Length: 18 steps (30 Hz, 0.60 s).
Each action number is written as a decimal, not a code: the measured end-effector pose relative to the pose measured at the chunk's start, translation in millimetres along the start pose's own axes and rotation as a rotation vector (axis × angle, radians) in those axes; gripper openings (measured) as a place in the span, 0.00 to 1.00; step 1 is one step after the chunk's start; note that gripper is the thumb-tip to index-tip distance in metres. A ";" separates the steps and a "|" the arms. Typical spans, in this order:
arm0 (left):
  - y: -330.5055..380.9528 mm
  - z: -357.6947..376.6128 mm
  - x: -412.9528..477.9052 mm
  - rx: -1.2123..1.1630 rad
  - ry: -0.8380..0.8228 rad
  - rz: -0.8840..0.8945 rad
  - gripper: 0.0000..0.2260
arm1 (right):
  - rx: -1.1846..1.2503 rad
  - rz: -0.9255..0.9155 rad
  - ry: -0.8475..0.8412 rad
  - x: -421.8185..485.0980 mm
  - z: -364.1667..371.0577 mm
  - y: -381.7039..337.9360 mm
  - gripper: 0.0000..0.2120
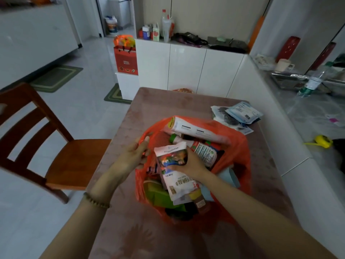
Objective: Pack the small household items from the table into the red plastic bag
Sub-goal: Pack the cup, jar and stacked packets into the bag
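Pale tiled floor and white cabinets point(186, 68) fill the far side of the room, and my view looks down on a counter point(168, 101) under a pinkish cloth. Both hands are at the red plastic bag point(240, 146), which sits open on the counter between my forearms.

My left hand point(137, 154) grips the bag's rim on its own side, thumb lying up along the edge and fingers curled under it, holding the mouth wide. A bead bracelet point(95, 201) circles that wrist. My right hand point(188, 164) is over the bag's mouth with its fingers wrapped round a colourful pouch point(171, 156), which stands upright between the two hands.

Just below the right hand, inside the bag, a white salt packet point(179, 186) lies on a pile of other goods, with a green item point(156, 193) beside it towards the left hand. Just beyond the right hand a labelled bottle point(203, 152) lies on its side in the bag, and past that a long white box point(194, 129) rests across the far rim.

Well beyond the right hand, out on the counter, lie some flat packets point(237, 114), apart from the bag. A wooden chair point(56, 156) stands outside the left hand.
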<state>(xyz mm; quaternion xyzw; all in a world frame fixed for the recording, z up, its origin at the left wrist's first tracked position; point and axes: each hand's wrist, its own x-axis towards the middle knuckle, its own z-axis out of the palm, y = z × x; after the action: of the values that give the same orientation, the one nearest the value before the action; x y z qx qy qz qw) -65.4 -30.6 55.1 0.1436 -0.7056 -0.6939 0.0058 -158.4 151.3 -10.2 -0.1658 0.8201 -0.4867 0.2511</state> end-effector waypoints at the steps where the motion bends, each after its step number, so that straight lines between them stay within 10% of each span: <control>1: -0.4 -0.3 -1.4 0.001 -0.010 -0.004 0.10 | -0.055 -0.026 0.012 -1.4 3.6 0.9 0.35; 18: -12.7 8.1 -2.7 0.183 -0.013 0.010 0.22 | -0.491 -0.131 0.092 -17.2 20.4 16.8 0.58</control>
<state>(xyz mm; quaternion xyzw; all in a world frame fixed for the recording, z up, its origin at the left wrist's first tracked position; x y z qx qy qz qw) -62.0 -22.0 42.9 0.1354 -0.7667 -0.6275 -0.0082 -133.0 153.5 -28.8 -0.2523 0.9118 -0.2951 0.1334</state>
